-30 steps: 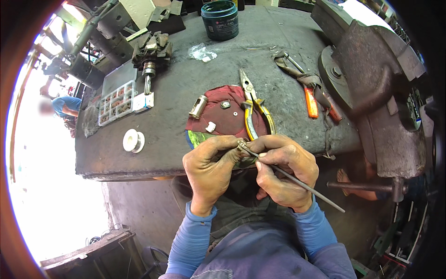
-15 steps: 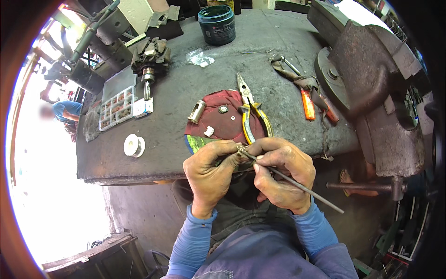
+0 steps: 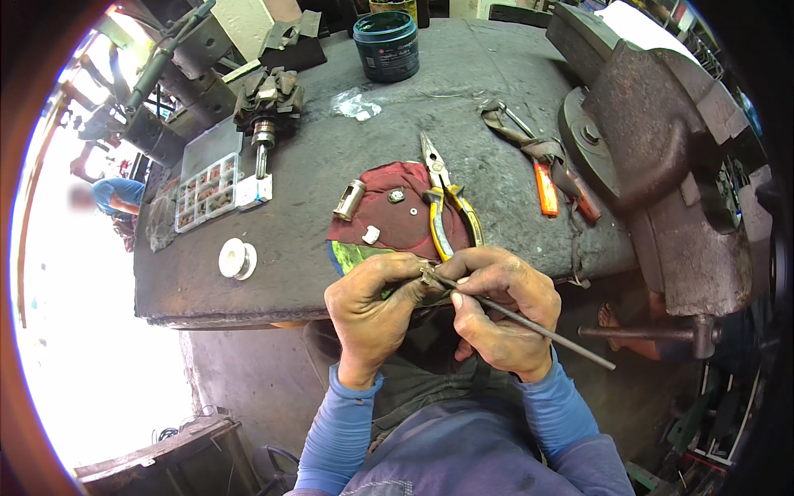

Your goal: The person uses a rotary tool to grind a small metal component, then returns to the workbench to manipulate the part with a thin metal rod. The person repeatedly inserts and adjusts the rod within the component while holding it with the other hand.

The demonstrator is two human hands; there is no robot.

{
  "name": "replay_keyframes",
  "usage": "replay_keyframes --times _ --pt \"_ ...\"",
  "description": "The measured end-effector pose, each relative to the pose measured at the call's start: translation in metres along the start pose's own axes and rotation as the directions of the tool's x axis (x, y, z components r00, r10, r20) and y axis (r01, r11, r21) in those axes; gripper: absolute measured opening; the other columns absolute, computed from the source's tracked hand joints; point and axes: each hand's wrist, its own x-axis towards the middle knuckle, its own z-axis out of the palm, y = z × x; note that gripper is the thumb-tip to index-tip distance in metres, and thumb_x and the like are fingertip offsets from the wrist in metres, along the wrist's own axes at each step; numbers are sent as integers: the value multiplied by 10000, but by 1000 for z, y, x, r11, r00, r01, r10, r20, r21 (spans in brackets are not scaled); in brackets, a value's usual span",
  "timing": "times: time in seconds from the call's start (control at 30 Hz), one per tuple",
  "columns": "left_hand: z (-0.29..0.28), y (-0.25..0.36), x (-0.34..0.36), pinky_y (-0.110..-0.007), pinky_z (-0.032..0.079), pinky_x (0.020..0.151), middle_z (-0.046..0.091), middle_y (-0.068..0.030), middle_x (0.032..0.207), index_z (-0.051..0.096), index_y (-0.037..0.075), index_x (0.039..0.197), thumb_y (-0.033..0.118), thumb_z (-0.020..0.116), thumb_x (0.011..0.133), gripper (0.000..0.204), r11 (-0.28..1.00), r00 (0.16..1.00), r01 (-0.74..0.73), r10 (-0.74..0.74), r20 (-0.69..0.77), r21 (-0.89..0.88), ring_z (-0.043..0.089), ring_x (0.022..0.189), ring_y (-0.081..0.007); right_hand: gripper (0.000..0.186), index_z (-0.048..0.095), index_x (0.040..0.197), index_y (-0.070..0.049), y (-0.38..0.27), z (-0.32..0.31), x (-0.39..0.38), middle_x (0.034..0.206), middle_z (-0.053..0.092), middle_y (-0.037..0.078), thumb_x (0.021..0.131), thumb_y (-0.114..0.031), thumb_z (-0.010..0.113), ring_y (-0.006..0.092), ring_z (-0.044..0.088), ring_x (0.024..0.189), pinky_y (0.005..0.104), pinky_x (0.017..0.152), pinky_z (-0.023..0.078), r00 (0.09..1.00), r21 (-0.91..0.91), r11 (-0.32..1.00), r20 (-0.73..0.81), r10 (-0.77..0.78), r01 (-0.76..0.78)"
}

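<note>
Left hand [image 3: 368, 302] pinching small metal part [image 3: 427, 274] nearside of red cloth [image 3: 409, 236], right hand [image 3: 514, 310] gripping dark rod [image 3: 571, 343], tip at part, pliers [image 3: 437, 175] overlapping cloth's right edge, front edge of bench [image 3: 231, 318] running nearside of cloth, wide gap from cloth leftward to white spool [image 3: 232, 259].

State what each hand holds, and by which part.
Left hand: small metal part, gripped portion hidden. Right hand: thin dark rod, toward its upper-left end.

Bench vise [image 3: 653, 140] and dark jar [image 3: 386, 54] on workbench [image 3: 289, 240]

A white spool [image 3: 236, 259] sits in front of a clear compartment organizer [image 3: 204, 196], a claw-pole rotor [image 3: 266, 99] beside it. Crumpled clear plastic [image 3: 356, 104] lies near the jar, an orange-handled tool [image 3: 547, 190] left of the vise.
</note>
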Motion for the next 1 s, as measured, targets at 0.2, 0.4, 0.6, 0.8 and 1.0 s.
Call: replay_keyframes --times 0.2,0.4,0.6,0.8,1.0 --pt "0 0 0 -297 597 778 778 -101 947 748 -28 943 -59 847 800 177 999 1000 17 -17 10 -32 745 869 -175 197 652 956 13 -1 0 -1 1012 730 161 789 93 719 143 708 833 275 706 583 999 80 995 0 51 -50" --pt "0 1 0 -293 596 769 777 -98 948 746 -26 947 -53 847 807 175 999 1000 12 -12 11 -43 740 859 -166 204 646 993 33 -1 0 -1 1076 722 172 816 117 703 140 712 888 278 748 599 998 144 988 8 56 -56" --pt "-1 3 0 -289 597 766 778 -98 953 746 -30 950 -60 836 815 165 998 999 36 -35 6 -46 738 857 -158 199 650 981 32 -1 1 -2 1070 727 170 810 114 711 142 717 886 277 746 600 998 142 988 -6 62 -60" --pt "-2 2 0 -284 598 763 775 -103 953 749 -33 950 -64 823 830 144 999 1000 30 -30 10 -20 736 850 -155 201 655 981 30 -1 1 -1 1063 731 170 806 111 713 153 728 871 278 737 602 999 121 992 4 42 -43" --pt "-2 3 1 -284 597 765 773 -103 948 749 -34 949 -61 829 826 149 998 999 33 -32 28 -55 734 853 -154 195 665 982 29 -1 0 0 1057 732 154 806 89 724 146 723 853 285 738 598 998 182 982 -3 57 -56"
